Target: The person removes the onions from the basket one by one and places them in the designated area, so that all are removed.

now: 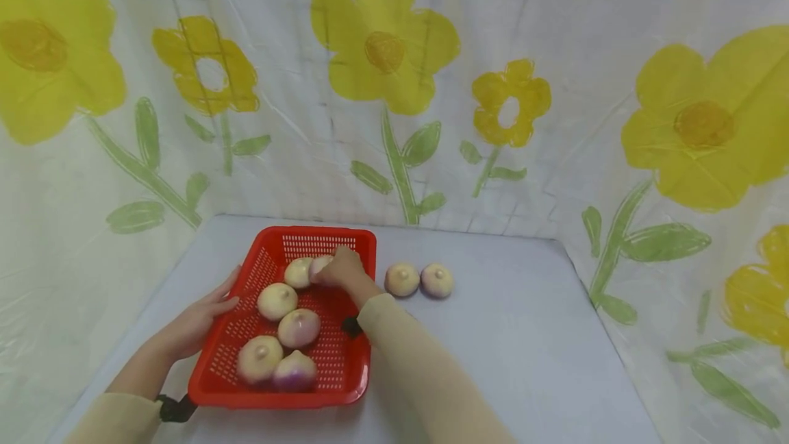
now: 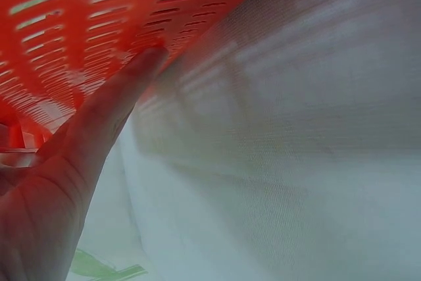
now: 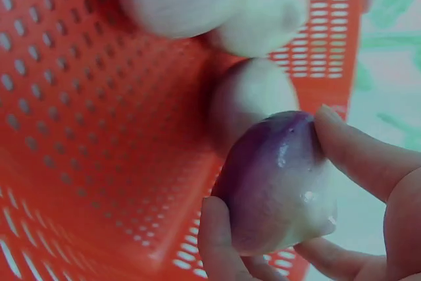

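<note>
A red perforated plastic basket [image 1: 364, 389] sits on the table and holds several purple-and-white turnips, one of them a turnip [image 1: 261, 360] near its front left corner. My left hand [image 1: 196, 324] holds the basket's left side, thumb at the rim. In the left wrist view, a straight finger [image 2: 125, 93] lies along the outer wall. Reaching into the back right of the basket, my right hand [image 1: 343, 269] grips a turnip [image 3: 279, 182] between thumb and fingers. Beside that one lies another turnip [image 3: 253, 100]. In the head view the hand partly covers the gripped turnip.
Two more turnips, a left one [image 1: 402, 279] and a right one [image 1: 437, 281], stand side by side on the table just right of the basket. The white-covered table [image 1: 524, 334] extends to the right. Behind it hangs a curtain [image 1: 277, 177] with painted yellow flowers.
</note>
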Demonstrator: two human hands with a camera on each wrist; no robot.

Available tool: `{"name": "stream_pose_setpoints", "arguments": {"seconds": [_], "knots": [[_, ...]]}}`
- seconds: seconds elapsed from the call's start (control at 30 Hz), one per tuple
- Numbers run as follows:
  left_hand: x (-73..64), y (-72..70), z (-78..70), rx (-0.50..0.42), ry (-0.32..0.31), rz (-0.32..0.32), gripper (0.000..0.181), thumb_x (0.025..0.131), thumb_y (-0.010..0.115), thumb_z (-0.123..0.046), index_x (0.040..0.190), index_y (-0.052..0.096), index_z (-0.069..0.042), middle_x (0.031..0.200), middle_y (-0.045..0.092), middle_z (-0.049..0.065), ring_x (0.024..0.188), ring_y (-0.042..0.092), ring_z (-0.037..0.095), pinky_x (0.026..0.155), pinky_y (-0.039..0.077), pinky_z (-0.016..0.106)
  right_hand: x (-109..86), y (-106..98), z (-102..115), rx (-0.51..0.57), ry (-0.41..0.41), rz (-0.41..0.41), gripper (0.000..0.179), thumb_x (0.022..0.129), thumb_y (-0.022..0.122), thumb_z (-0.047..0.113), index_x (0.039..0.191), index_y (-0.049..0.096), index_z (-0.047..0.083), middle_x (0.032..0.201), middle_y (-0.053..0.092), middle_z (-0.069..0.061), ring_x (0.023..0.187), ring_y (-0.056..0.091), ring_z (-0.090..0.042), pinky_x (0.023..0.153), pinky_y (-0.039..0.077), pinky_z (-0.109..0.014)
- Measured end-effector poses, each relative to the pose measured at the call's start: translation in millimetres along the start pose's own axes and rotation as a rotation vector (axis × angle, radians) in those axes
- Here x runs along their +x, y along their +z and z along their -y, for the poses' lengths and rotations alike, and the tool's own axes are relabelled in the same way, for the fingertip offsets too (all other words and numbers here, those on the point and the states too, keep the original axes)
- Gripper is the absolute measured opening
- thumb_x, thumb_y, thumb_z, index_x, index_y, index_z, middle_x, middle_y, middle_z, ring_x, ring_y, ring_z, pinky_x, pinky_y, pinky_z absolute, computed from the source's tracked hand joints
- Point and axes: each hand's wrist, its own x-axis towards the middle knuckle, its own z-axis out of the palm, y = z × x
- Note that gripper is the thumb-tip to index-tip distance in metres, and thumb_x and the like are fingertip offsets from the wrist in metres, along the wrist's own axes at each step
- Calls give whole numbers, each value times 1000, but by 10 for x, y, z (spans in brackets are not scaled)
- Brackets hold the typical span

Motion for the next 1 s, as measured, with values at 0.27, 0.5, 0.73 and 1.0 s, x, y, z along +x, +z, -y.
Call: {"name": "stream_pose_setpoints", "arguments": {"seconds": [0.27,0.5,0.73,1.0], "knots": [[2,0,7,-13,5,0,65,111,32,-29,159,-12,-40,169,-9,16,142,42,39,100,54,45,-117,-207,121,-32,-115,12,73,74,86,39,135,61,9,124,68,-6,108,62,-20,98,53,-38],[-17,-7,14,-5,9,1,65,111,32,-29,159,-12,-39,169,-11,15,143,39,41,100,54,46,-263,-363,111,84,-119,5,65,72,87,39,129,66,15,114,69,1,97,62,-16,90,56,-38],[-9,-16,39,-15,6,1,65,111,32,-30,159,-11,-40,169,-11,14,143,41,39,101,53,46,-398,-601,66,88,-171,-11,71,75,85,36,137,61,13,129,65,-6,109,61,-22,96,53,-41],[-16,-27,36,-18,8,4,65,111,32,-29,159,-11,-40,169,-12,14,141,43,35,101,53,45,-525,-838,19,132,-188,-28,76,76,86,37,143,57,17,137,61,-8,117,58,-24,100,51,-43]]}}
